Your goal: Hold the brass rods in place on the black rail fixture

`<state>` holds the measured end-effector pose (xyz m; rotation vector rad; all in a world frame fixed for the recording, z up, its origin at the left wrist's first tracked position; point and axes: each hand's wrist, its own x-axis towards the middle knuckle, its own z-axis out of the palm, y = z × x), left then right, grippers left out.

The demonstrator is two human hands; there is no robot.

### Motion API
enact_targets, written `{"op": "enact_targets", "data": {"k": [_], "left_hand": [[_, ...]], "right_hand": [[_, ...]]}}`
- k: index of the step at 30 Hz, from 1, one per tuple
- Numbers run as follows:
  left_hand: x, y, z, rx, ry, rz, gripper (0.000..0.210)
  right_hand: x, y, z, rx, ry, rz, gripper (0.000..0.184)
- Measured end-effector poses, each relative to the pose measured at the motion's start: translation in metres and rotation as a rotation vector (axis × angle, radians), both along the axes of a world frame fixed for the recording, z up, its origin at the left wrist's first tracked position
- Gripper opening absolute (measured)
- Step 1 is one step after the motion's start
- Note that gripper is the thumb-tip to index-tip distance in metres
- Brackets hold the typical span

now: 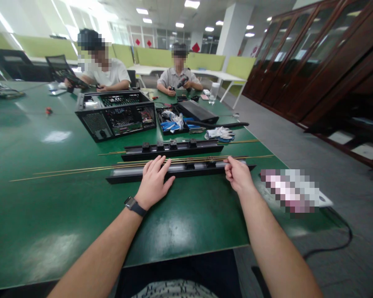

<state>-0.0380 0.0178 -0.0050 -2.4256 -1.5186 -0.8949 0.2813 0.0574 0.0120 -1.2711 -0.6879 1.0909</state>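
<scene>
A long black channel [129, 177] with a pale inner strip lies crosswise on the green table in front of me. Several thin brass-coloured rods [81, 169] run along and over it, sticking out far to the left. My left hand [153, 180] rests over the channel and rods with its fingers spread. At the channel's right part, my right hand [238, 174] is closed in a pinch on a thin brass rod; its fingertips partly hide the grip. Just behind lies a second black channel [172, 152] with several dark blocks along it and more rods at its ends.
An open computer case [118, 120] stands at the back left. Beside it are a black tray [174, 131] holding blue-white gloves, and more gloves [220, 134]. A blurred-out object [289, 190] lies near the right table edge [267, 151]. Two people sit across the table, handling items.
</scene>
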Motion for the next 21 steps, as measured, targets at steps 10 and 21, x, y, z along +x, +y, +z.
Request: {"op": "enact_targets", "data": {"k": [10,21], "left_hand": [[0.0014,-0.0016,0.0029,-0.026,0.0,0.017,0.055],[0.0028,-0.0037,0.0057,-0.046,-0.016,0.013,0.056]], "right_hand": [[0.0035,0.002,-0.0017,-0.012,-0.001,-0.061,0.027],[0.0043,0.0025,-0.0004,0.008,-0.007,-0.057,0.023]]}}
